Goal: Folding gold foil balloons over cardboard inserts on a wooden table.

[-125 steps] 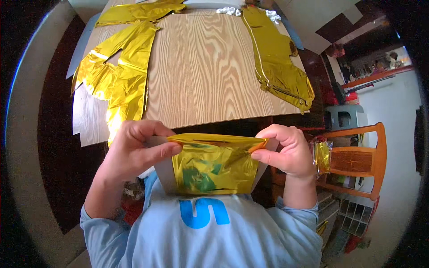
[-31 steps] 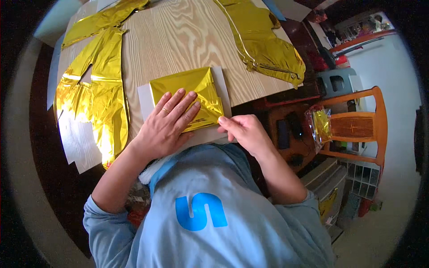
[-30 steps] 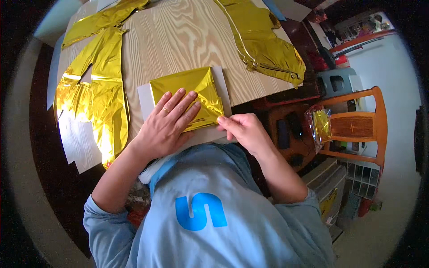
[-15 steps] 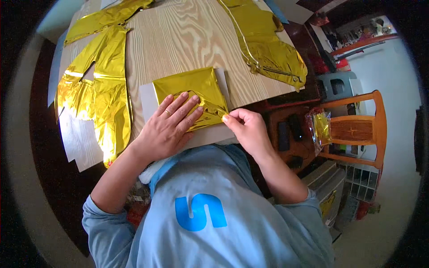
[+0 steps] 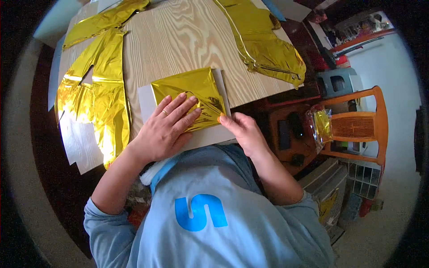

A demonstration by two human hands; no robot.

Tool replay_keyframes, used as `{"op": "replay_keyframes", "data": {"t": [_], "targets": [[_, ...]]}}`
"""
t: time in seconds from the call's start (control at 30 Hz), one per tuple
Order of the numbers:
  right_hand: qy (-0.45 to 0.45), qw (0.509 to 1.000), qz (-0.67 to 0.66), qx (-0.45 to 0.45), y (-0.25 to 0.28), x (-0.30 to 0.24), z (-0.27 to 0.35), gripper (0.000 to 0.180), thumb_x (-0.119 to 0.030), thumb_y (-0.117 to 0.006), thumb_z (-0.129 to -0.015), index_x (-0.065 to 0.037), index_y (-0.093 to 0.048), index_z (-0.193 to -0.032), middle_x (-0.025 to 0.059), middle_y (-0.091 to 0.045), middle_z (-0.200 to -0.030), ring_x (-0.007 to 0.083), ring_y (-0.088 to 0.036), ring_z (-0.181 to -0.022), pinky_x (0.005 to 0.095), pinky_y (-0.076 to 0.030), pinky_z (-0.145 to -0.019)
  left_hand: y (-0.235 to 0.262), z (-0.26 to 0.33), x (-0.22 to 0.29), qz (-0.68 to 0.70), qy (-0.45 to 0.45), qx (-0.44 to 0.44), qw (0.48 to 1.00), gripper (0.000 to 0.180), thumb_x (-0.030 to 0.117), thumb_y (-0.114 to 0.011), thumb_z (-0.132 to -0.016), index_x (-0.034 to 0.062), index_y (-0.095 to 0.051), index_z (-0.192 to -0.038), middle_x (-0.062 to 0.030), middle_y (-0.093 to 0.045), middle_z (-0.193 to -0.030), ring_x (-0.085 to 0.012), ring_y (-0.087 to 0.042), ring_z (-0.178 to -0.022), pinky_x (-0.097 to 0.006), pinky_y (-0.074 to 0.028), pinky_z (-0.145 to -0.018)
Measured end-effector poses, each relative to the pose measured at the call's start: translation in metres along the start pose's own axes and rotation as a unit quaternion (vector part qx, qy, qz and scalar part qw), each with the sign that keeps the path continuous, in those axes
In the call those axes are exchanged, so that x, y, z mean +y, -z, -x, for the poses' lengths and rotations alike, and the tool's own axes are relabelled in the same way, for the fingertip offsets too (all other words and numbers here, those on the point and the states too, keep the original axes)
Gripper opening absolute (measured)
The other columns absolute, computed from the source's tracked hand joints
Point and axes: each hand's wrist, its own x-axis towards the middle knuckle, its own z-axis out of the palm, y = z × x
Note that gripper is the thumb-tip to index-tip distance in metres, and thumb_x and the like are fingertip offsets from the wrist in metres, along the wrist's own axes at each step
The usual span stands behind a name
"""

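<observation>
A piece of shiny gold foil (image 5: pixel 185 82), folded into a rough rectangle, lies on a pale flat board (image 5: pixel 145 102) at the table's near edge. My left hand (image 5: pixel 166 127) presses on it, fingers stretched out and palm down. At the foil's lower right corner, my right hand (image 5: pixel 243 133) pinches the edge between thumb and fingers. Creases fan across the foil between the two hands. The foil's underside is hidden, as is the part below my left palm.
Wood-grain table (image 5: pixel 174 35) in front of me. Flat gold foil shapes lie left (image 5: pixel 109 85) and right (image 5: pixel 263 42), overhanging its edges. To the right stand a wooden chair (image 5: pixel 380 125), a clear bag with gold foil (image 5: pixel 321 125) and a grey plastic stool (image 5: pixel 337 82).
My right hand has shifted slightly left and down with the foil's corner, and the loose folds there look pulled straighter. My left hand stays pressed on the foil.
</observation>
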Motion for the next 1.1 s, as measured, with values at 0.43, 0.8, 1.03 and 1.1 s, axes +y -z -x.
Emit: {"op": "replay_keyframes", "data": {"t": [0.43,0.8,1.03,1.1], "targets": [[0.132,0.989,0.050,-0.041,0.005,-0.036,-0.009,0.033,-0.022,-0.073,-0.093,-0.004,-0.058,-0.070,-0.0067,-0.049,-0.061,0.0041,-0.038,-0.059,0.0263,-0.034,-0.051,0.051,-0.034,-0.038,0.212,0.243,0.146,0.935,0.053,0.026,-0.073,-0.089,-0.0029,-0.057,-0.131,-0.0220,-0.063,-0.121,-0.0307,-0.066,-0.109,-0.037,-0.053,-0.094],[0.038,0.982,-0.156,-0.102,0.038,-0.073,-0.014,0.010,-0.014,-0.073,-0.091,-0.007,-0.067,-0.090,-0.0015,-0.069,-0.085,0.0047,-0.060,-0.075,0.0213,-0.046,-0.072,0.075,-0.062,-0.067,0.591,0.322,-0.066,0.737,0.027,0.022,-0.062,-0.099,-0.0008,-0.063,-0.114,-0.0022,-0.063,-0.072,-0.0100,-0.061,-0.061,-0.027,-0.050,-0.056],[0.101,0.990,0.100,-0.021,0.026,-0.037,-0.039,0.024,-0.019,-0.070,-0.093,0.000,-0.064,-0.081,-0.0015,-0.059,-0.066,0.0054,-0.049,-0.061,0.0277,-0.042,-0.055,0.056,-0.088,-0.092,0.136,0.347,-0.156,0.915,0.046,0.042,-0.063,-0.092,-0.0015,-0.069,-0.106,-0.0118,-0.072,-0.088,-0.0255,-0.068,-0.073,-0.038,-0.052,-0.065],[0.105,0.984,0.146,0.009,0.022,-0.034,-0.038,0.026,-0.019,-0.072,-0.091,0.000,-0.062,-0.076,0.0012,-0.055,-0.059,0.0060,-0.044,-0.057,0.0297,-0.040,-0.052,0.069,-0.097,-0.056,-0.055,0.376,-0.156,0.912,0.050,0.046,-0.062,-0.091,0.0020,-0.067,-0.115,-0.0157,-0.070,-0.109,-0.0336,-0.067,-0.094,-0.042,-0.052,-0.079]]}}
